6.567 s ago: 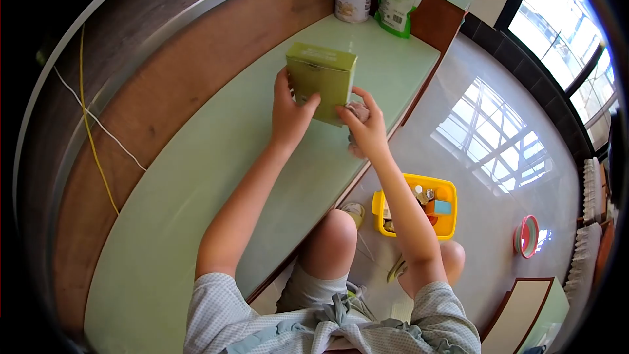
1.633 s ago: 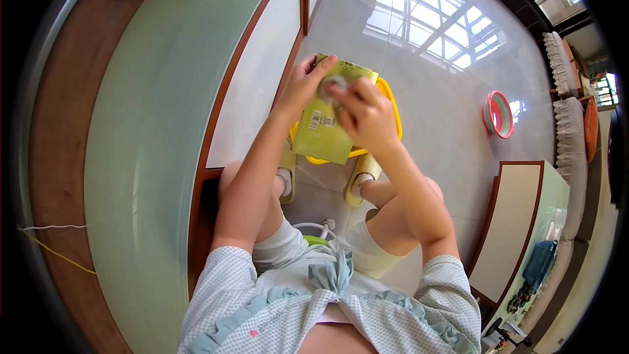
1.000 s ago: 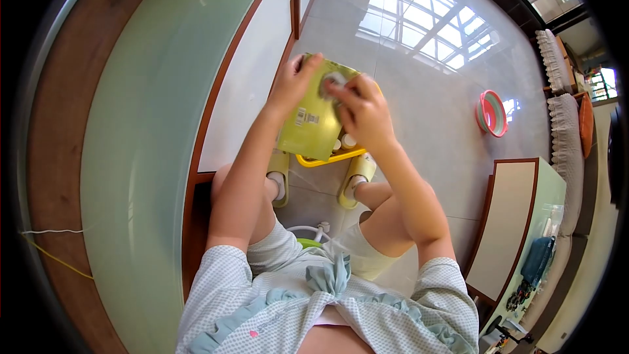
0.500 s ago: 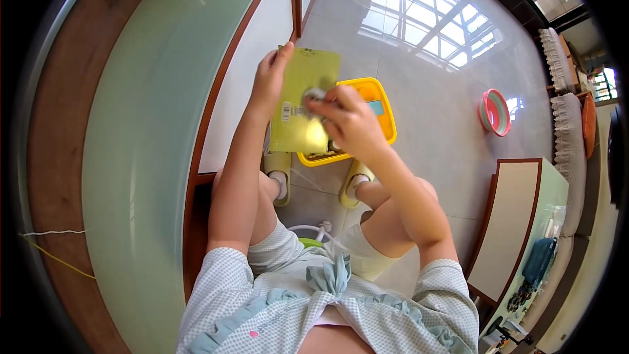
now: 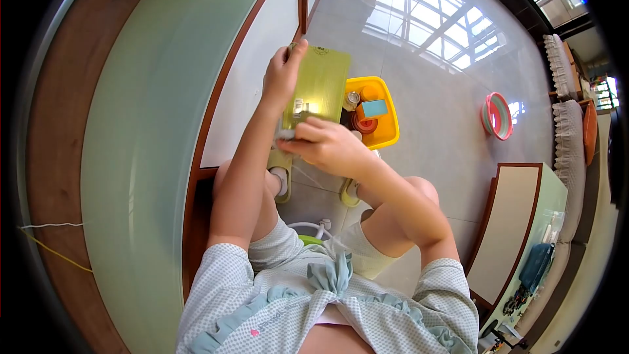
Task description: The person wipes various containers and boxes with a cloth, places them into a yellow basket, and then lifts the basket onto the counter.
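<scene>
My left hand [image 5: 283, 75] grips the upper left edge of a flat, glossy yellow-green item with a barcode [image 5: 321, 75], thumb along its front. Whether it is a book or a box I cannot make out. In my right hand [image 5: 327, 147], a small greyish-white thing [image 5: 285, 134], blurred, is pinched at the item's lower left part. Behind and partly covered by the item stands a yellow bin [image 5: 391, 115] on the floor. Inside are an orange-and-blue block [image 5: 372, 110], a red-orange round thing [image 5: 364, 124] and a small jar-like thing [image 5: 352, 98].
A long pale-green table [image 5: 141, 157] runs along my left. A pink-rimmed basin [image 5: 498, 116] sits on the tiled floor [image 5: 432, 105] to the right. Nearer on that side is a low cabinet [image 5: 501, 229] with a dark teal case [image 5: 538, 264] on top.
My right hand has moved left and down across the yellow-green item with the greyish thing. The item has shifted slightly right and its lower edge is now covered; more of the bin's contents shows.
</scene>
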`<state>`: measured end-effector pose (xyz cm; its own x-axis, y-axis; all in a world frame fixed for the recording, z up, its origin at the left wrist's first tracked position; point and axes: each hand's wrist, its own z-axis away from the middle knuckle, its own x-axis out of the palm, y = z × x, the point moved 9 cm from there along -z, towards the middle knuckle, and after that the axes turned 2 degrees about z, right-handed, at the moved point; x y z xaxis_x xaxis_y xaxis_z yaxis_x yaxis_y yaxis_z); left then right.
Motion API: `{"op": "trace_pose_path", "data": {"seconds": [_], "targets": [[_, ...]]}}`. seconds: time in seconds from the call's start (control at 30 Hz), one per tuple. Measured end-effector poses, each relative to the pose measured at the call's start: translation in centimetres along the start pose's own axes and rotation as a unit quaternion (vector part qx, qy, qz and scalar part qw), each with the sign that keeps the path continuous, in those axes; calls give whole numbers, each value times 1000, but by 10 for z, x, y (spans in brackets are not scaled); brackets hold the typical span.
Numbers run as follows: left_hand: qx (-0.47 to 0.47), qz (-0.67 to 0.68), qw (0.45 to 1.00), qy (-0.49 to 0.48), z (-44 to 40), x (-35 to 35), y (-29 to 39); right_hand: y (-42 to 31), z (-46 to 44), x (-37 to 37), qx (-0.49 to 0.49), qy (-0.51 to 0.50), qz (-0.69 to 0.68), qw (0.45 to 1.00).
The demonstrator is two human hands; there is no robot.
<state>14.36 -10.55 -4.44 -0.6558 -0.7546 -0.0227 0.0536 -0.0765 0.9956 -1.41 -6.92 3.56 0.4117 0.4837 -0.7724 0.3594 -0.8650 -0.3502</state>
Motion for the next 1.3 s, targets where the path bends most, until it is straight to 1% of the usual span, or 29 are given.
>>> {"op": "trace_pose_path", "data": {"seconds": [0.07, 0.1, 0.17, 0.2, 0.23, 0.3, 0.37, 0.43, 0.47, 0.5, 0.53, 0.63, 0.77, 0.8, 0.9, 1.0, 1.03, 1.07, 1.1, 1.13, 1.17, 1.2, 1.27, 1.3], "targets": [[-9, 15, 1000, -2, -1, -2, -2, -8, -2, 0, -21, -15, 12, 1000], [-12, 24, 1000, -2, -2, -4, -2, 1, -2, -12, 21, 23, 11, 999], [-23, 57, 998, 7, -1, -5, -3, 28, 2, -34, 101, 78, 66, 990], [-26, 72, 997, 15, -1, -4, -2, 38, 5, -41, 130, 110, 53, 984], [-29, 87, 996, 23, 0, -5, -2, 37, 5, -36, 131, 85, 56, 986], [-26, 65, 997, 23, -4, -11, -5, 28, 6, -25, 132, 35, 60, 989], [-24, 66, 997, 33, -7, -19, -7, 7, 6, -10, 63, -16, -5, 998], [-26, 88, 995, 46, -5, -27, 1, 6, 8, -15, 46, -17, -22, 999], [-24, 93, 995, 17, -6, -26, 1, 17, 10, -25, 87, 10, 6, 996], [-41, 105, 994, 15, -3, -24, 3, 30, 12, -36, 127, 36, 35, 991], [-56, 117, 991, 14, 2, -21, 7, 43, 16, -48, 156, 91, 55, 982], [-81, 139, 987, 2, 7, -18, 6, 45, 21, -51, 189, 102, -3, 977], [-131, 211, 968, 18, 11, -26, 1, 18, 18, -50, 104, 95, -55, 989], [-164, 263, 951, 4, 13, -23, -1, 20, 20, -51, 117, 98, -98, 983], [-195, 258, 946, 0, 20, -18, -3, 24, 22, -55, 129, 105, -170, 971], [-190, 277, 941, -34, 17, -4, -12, 25, 22, -53, 125, 115, -175, 970], [-187, 283, 940, -43, 16, 3, -15, 27, 21, -53, 125, 128, -152, 972], [-199, 202, 958, -44, 13, 4, -27, 28, 19, -52, 127, 140, -128, 974], [-200, 186, 960, -67, 15, 13, -27, 29, 19, -52, 130, 152, -105, 974], [-201, 171, 960, -91, 19, 22, -29, 32, 19, -58, 150, 153, -60, 975], [-201, 156, 960, -114, 24, 33, -30, 39, 21, -68, 179, 189, -45, 964], [-219, 161, 953, -134, 39, 43, -11, 47, 24, -79, 208, 225, -29, 951], [-255, 154, 946, -128, 36, 46, -27, 67, 30, -96, 246, 280, 11, 928], [-274, 152, 941, -125, 39, 49, -25, 69, 31, -93, 239, 272, 1, 932]]}}
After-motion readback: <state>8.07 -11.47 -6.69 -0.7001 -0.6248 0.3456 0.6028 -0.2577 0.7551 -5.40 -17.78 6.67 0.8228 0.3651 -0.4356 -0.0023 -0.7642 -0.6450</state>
